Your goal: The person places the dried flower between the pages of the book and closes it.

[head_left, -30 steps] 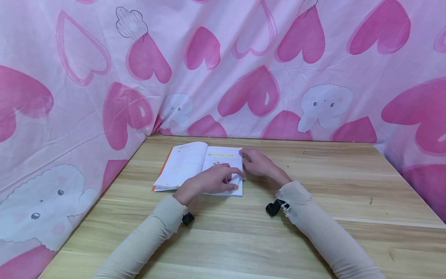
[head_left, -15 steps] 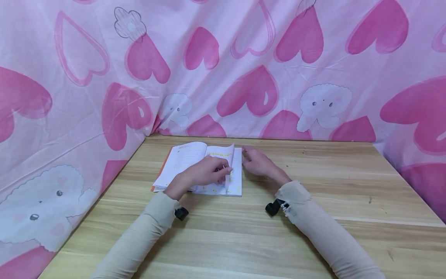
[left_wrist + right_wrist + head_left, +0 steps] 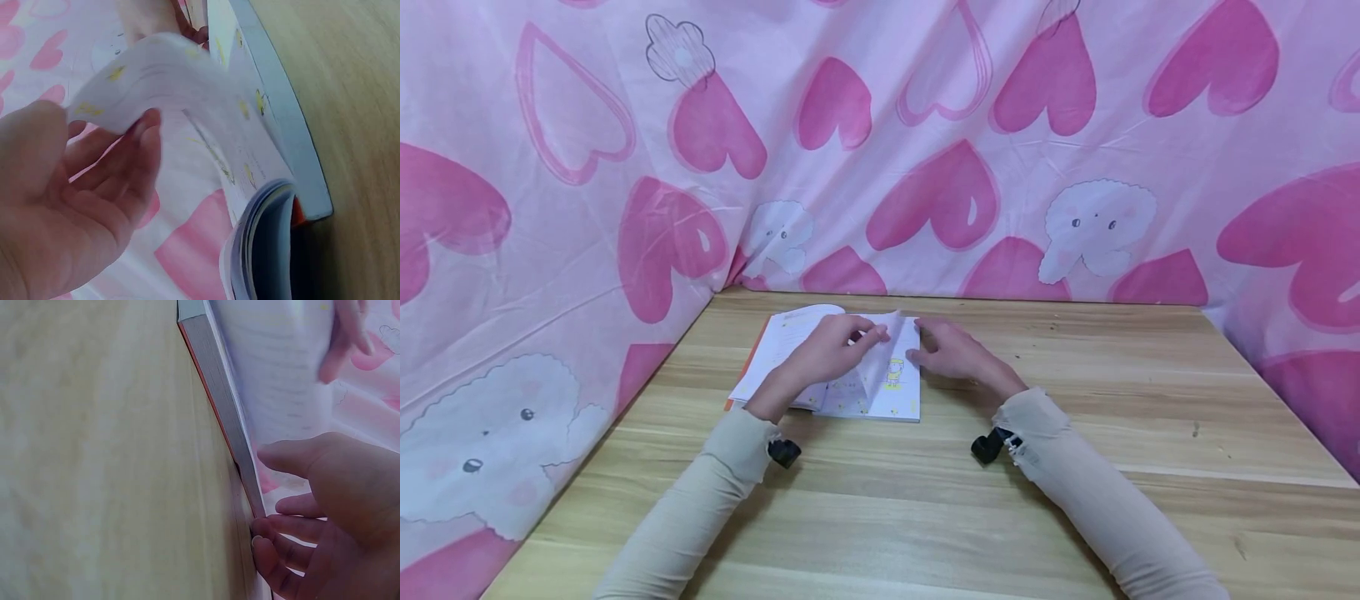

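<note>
An open book [image 3: 907, 400] with white pages, yellow drawings and an orange cover edge lies on the table. Over its right half, my left hand [image 3: 831, 348] pinches a lifted page [image 3: 874, 371] between thumb and fingers. In the left wrist view that page [image 3: 169, 69] curves in an arch up to the thumb. At the book's right edge rests my right hand [image 3: 957, 350], its thumb over the page margin. The right wrist view shows its loosely bent fingers [image 3: 290, 528] against the side of the page block [image 3: 219, 369].
The wooden table [image 3: 880, 517] spreads around the book. A pink curtain [image 3: 925, 175] with hearts and white cartoon animals hangs behind the table and along its left side. Black wrist devices [image 3: 785, 452] sit under both cuffs.
My left hand has gone from the right page's lower edge up and left, lifting the page so the yellow figure beneath shows. My right hand's thumb has shifted slightly left onto the margin.
</note>
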Demonstrator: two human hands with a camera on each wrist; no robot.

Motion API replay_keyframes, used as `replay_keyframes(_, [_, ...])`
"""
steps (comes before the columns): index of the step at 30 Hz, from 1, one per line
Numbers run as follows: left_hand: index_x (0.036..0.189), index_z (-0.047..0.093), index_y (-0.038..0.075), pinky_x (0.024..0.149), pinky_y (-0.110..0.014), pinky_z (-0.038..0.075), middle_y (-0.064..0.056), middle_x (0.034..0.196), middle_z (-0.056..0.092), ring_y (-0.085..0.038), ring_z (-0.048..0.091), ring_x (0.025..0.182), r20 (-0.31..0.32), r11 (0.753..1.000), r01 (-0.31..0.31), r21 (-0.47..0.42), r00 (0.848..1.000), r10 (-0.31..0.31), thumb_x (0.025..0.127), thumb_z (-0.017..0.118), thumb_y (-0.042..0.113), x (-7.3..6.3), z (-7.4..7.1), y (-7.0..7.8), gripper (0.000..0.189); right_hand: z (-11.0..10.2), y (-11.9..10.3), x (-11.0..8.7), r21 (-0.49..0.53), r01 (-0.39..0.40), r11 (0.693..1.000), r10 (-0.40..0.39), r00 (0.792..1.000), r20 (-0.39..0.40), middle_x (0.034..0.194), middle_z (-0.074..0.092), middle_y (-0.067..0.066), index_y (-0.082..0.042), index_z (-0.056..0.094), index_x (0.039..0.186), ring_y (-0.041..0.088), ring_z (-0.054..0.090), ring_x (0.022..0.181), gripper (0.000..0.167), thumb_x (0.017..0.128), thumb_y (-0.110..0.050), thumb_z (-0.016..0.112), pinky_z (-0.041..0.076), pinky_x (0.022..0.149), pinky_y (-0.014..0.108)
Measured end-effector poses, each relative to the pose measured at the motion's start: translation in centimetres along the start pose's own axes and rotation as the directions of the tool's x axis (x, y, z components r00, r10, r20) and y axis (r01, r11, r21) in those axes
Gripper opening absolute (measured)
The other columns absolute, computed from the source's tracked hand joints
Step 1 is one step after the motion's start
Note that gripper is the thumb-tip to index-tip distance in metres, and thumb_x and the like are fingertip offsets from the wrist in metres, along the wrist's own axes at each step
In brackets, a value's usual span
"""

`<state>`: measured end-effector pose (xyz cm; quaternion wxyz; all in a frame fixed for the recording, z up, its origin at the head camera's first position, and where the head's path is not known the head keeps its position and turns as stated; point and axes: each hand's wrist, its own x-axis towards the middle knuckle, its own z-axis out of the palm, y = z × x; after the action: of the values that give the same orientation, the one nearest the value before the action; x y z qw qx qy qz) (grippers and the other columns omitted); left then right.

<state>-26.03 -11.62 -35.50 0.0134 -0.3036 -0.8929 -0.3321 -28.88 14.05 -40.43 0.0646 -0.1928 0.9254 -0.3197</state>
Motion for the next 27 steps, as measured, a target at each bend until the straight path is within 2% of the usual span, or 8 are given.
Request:
replay_keyframes(3, [0.113,0.085,0.015,0.071,-0.031,0.052,-0.002,0.094,0.079,-0.015,0.067,0.082,-0.094,0.997,0.034,-0.065,0.995,-0.040,0.115,0.052,0.039,0.0,-0.5,-0.1,0.041,0.0,-0.1,0.0,-0.014,-0.006,1.000,0.006,1.000,0.002,0.163,0.053,0.015,-0.006,0.043,0.164,0.034,0.047,0.154,0.072,0.104,-0.034,0.073,0.038,0.127,0.059])
replay_keyframes(7, [0.106,0.087,0.021,0.062,-0.033,0.042,-0.002,0.068,0.054,-0.019,0.055,0.072,-0.164,0.985,0.085,-0.147,0.980,-0.109,0.116,0.042,0.052,-0.3,-1.5,0.0,0.056,0.0,-0.1,0.0,-0.024,-0.016,1.000,0.016,1.000,0.006,0.165,0.051,0.017,-0.005,0.042,0.165,0.033,0.047,0.154,0.075,0.104,-0.034,0.073,0.037,0.128,0.058])
replay_keyframes(10, [0.102,0.088,0.024,0.062,-0.033,0.039,-0.002,0.067,0.047,-0.020,0.050,0.070,-0.195,0.980,0.098,-0.170,0.972,-0.131,0.115,0.038,0.058,-0.5,-2.3,0.0,0.061,0.1,-0.1,-0.1,-0.025,-0.034,0.999,0.034,0.999,0.012,0.165,0.050,0.017,-0.005,0.040,0.166,0.032,0.050,0.148,0.076,0.104,-0.035,0.073,0.038,0.127,0.058])
replay_keyframes(12, [0.100,0.088,0.024,0.061,-0.033,0.035,-0.001,0.068,0.051,-0.020,0.043,0.067,-0.213,0.982,0.095,-0.164,0.968,-0.129,0.114,0.045,0.057,-0.6,-2.7,0.0,0.056,0.1,0.0,-0.1,-0.018,-0.046,0.999,0.047,0.999,0.015,0.165,0.050,0.016,-0.006,0.040,0.166,0.031,0.052,0.142,0.077,0.104,-0.036,0.073,0.039,0.127,0.057])
replay_keyframes(15, [0.097,0.088,0.023,0.061,-0.031,0.038,0.002,0.071,0.065,-0.017,0.048,0.067,-0.238,0.988,0.078,-0.132,0.965,-0.108,0.109,0.063,0.049,-0.6,-3.0,0.0,0.038,0.2,0.0,-0.1,-0.013,-0.051,0.999,0.052,0.999,0.013,0.166,0.050,0.015,-0.006,0.040,0.166,0.029,0.051,0.142,0.077,0.104,-0.035,0.074,0.039,0.127,0.056])
replay_keyframes(19, [0.095,0.088,0.019,0.067,-0.027,0.051,0.004,0.082,0.079,-0.015,0.064,0.074,-0.252,0.993,0.057,-0.099,0.964,-0.081,0.098,0.082,0.039,-0.6,-3.4,-0.2,0.021,0.1,0.0,-0.2,-0.017,-0.037,0.999,0.037,0.999,0.006,0.167,0.049,0.016,-0.005,0.039,0.166,0.029,0.051,0.142,0.077,0.104,-0.034,0.074,0.039,0.128,0.056])
replay_keyframes(22, [0.093,0.087,0.018,0.070,-0.026,0.056,0.003,0.086,0.081,-0.015,0.069,0.077,-0.253,0.993,0.052,-0.103,0.964,-0.077,0.093,0.087,0.035,-0.8,-3.9,-0.4,0.017,0.2,0.0,-0.1,-0.020,-0.034,0.999,0.034,0.999,0.007,0.166,0.049,0.015,-0.005,0.040,0.166,0.030,0.052,0.139,0.076,0.104,-0.034,0.074,0.040,0.127,0.055])
replay_keyframes(27, [0.092,0.084,0.015,0.069,-0.024,0.055,-0.002,0.087,0.079,-0.019,0.069,0.076,-0.267,0.991,0.052,-0.123,0.960,-0.084,0.091,0.090,0.029,-1.4,-4.9,-0.8,0.015,0.2,-0.1,-0.1,-0.026,-0.048,0.998,0.049,0.999,0.018,0.168,0.048,0.014,-0.007,0.040,0.166,0.029,0.050,0.143,0.077,0.104,-0.035,0.074,0.038,0.129,0.055])
